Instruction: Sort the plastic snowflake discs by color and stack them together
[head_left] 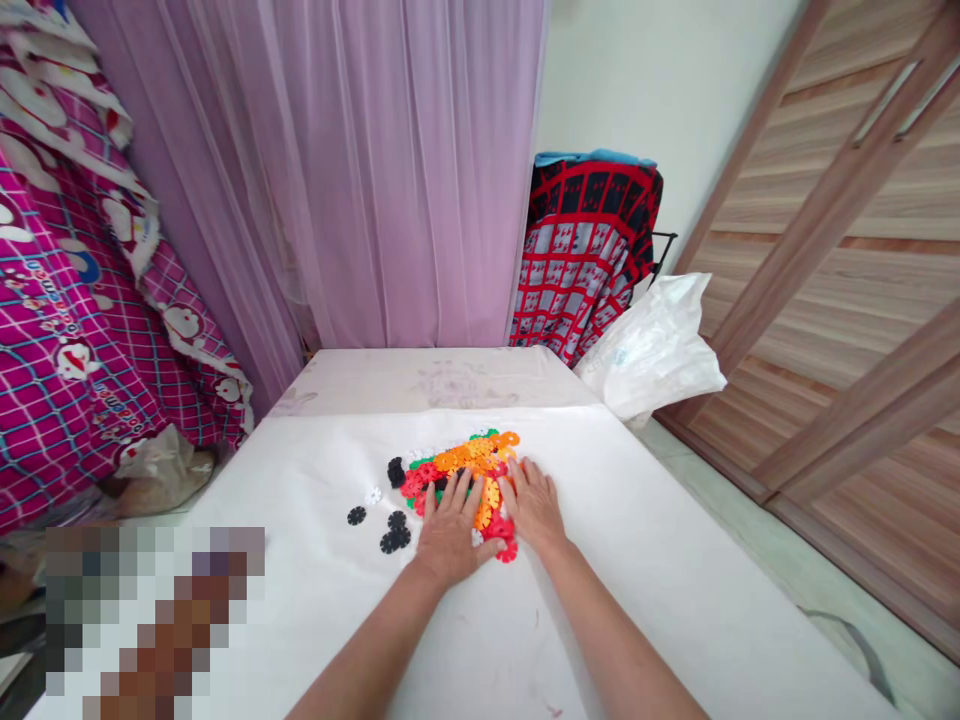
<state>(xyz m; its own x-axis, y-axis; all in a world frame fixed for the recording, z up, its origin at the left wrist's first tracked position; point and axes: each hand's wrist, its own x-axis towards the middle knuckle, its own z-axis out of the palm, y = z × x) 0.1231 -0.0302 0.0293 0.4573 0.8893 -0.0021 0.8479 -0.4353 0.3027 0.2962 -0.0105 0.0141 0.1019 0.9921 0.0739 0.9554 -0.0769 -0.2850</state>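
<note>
The left hand [450, 535], fingers spread apart, and right hand [534, 510], fingers slightly parted, lie over the colourful discs [461, 458] heaped on the white-covered table [637, 560] — light, flat palms should prevent scattering (loose black discs [395, 532] sit leftward).

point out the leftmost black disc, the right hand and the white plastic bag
Leftmost black disc [357, 516]: head view, its middle
Right hand [537, 507]: head view, back of it
White plastic bag [651, 348]: head view, crumpled side
</note>
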